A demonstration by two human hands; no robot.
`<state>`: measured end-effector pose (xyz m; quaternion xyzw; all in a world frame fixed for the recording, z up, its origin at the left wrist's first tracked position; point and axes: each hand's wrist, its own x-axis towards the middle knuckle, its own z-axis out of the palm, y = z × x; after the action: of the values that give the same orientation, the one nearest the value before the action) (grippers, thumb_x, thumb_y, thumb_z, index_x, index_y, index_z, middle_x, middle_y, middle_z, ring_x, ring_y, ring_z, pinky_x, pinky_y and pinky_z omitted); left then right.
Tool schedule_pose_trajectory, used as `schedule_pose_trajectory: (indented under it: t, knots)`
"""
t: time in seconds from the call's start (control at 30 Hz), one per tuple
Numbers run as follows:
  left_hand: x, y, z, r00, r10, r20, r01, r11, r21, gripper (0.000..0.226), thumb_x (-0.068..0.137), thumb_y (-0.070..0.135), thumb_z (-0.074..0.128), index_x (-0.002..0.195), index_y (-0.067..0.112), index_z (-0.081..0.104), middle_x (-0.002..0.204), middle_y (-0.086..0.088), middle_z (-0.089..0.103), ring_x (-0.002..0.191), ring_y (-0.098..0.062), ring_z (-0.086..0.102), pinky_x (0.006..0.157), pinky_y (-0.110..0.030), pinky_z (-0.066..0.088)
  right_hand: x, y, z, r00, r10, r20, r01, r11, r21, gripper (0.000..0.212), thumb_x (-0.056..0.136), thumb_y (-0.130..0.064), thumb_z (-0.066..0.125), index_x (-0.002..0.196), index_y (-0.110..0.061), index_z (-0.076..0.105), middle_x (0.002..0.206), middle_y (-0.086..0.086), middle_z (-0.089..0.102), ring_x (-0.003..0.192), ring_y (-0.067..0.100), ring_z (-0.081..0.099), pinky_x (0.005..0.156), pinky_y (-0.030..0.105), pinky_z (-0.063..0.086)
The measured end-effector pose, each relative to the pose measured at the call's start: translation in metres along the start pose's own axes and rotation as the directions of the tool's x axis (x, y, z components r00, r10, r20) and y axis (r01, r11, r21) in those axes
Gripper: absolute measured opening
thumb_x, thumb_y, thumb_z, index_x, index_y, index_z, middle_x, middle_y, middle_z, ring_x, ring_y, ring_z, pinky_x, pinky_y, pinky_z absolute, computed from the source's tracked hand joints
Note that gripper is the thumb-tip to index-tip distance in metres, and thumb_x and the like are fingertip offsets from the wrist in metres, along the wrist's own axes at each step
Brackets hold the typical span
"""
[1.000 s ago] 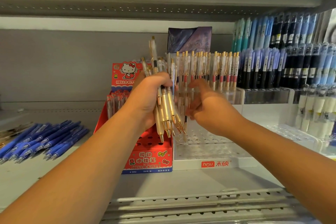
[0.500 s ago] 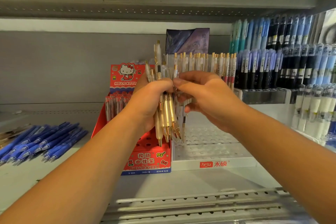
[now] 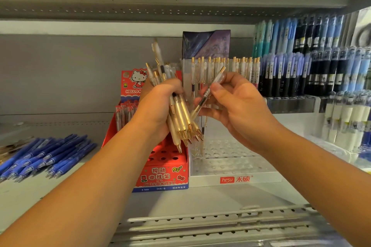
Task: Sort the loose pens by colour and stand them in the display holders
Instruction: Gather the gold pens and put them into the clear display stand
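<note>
My left hand [image 3: 158, 106] grips a bundle of white pens with gold tips [image 3: 181, 120], tips pointing down, above the red Hello Kitty holder [image 3: 166, 168]. My right hand [image 3: 236, 106] pinches a single clear pen with gold ends [image 3: 206, 94], tilted, just right of the bundle. Below both hands lies the clear perforated display holder [image 3: 230, 164] with a white front label. A row of the same gold-clipped pens [image 3: 226, 68] stands at its back.
A heap of loose blue pens [image 3: 44, 156] lies on the shelf at the left. Racks of dark, blue and teal pens [image 3: 313, 58] and white-barrelled pens [image 3: 345, 118] fill the right side. A dark box [image 3: 206, 44] stands behind. The shelf's perforated front rail [image 3: 210, 224] runs below.
My right hand has drawn one clear pen out of the bundle and moved slightly right with it. The left hand keeps holding the bundle in the same place.
</note>
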<state>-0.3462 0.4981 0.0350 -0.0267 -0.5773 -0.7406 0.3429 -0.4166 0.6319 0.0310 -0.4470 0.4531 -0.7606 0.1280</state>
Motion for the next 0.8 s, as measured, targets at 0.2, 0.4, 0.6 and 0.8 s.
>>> schedule_pose_trajectory:
  t: [0.2, 0.4, 0.6, 0.8]
  knots:
    - [0.002, 0.002, 0.000, 0.997, 0.005, -0.082, -0.009, 0.999, -0.053, 0.023, 0.084, 0.003, 0.048, 0.064, 0.012, 0.055, 0.054, -0.005, 0.051, 0.044, -0.018, 0.051, 0.044, -0.024, 0.048, -0.004, 0.003, -0.003, 0.993, -0.117, 0.012, 0.117, 0.992, 0.040, 0.013, 0.101, 0.001, 0.040, 0.101, -0.010, 0.048, 0.084, 0.007, 0.064, 0.077, 0.021, 0.069, 0.073, 0.035, 0.060]
    - [0.004, 0.003, -0.003, 0.989, -0.006, -0.151, -0.007, 0.997, -0.083, 0.019, 0.086, 0.009, 0.055, 0.069, 0.014, 0.048, 0.061, -0.005, 0.042, 0.046, -0.016, 0.045, 0.043, -0.024, 0.047, -0.007, 0.007, -0.004, 0.973, -0.208, -0.103, 0.216, 0.974, 0.064, 0.015, 0.102, -0.001, 0.041, 0.103, -0.013, 0.050, 0.078, -0.002, 0.068, 0.078, 0.019, 0.070, 0.072, 0.031, 0.058]
    - [0.004, 0.003, -0.001, 0.985, 0.025, -0.171, -0.050, 0.989, -0.139, 0.020, 0.085, 0.007, 0.052, 0.068, 0.014, 0.046, 0.059, -0.004, 0.042, 0.044, -0.015, 0.045, 0.043, -0.021, 0.046, 0.000, 0.014, -0.006, 0.936, -0.121, -0.329, 0.171, 0.977, 0.126, 0.013, 0.102, -0.007, 0.045, 0.107, -0.015, 0.054, 0.080, -0.002, 0.069, 0.075, 0.016, 0.072, 0.068, 0.035, 0.059]
    - [0.006, 0.005, -0.008, 0.970, 0.061, -0.234, -0.095, 0.986, -0.138, 0.025, 0.085, 0.004, 0.050, 0.064, 0.016, 0.043, 0.052, 0.001, 0.039, 0.038, -0.010, 0.040, 0.040, -0.017, 0.038, 0.011, 0.004, -0.038, 0.829, 0.035, -0.558, 0.118, 0.965, 0.236, 0.008, 0.103, -0.015, 0.048, 0.099, -0.014, 0.055, 0.081, 0.003, 0.061, 0.066, 0.014, 0.063, 0.065, 0.033, 0.056]
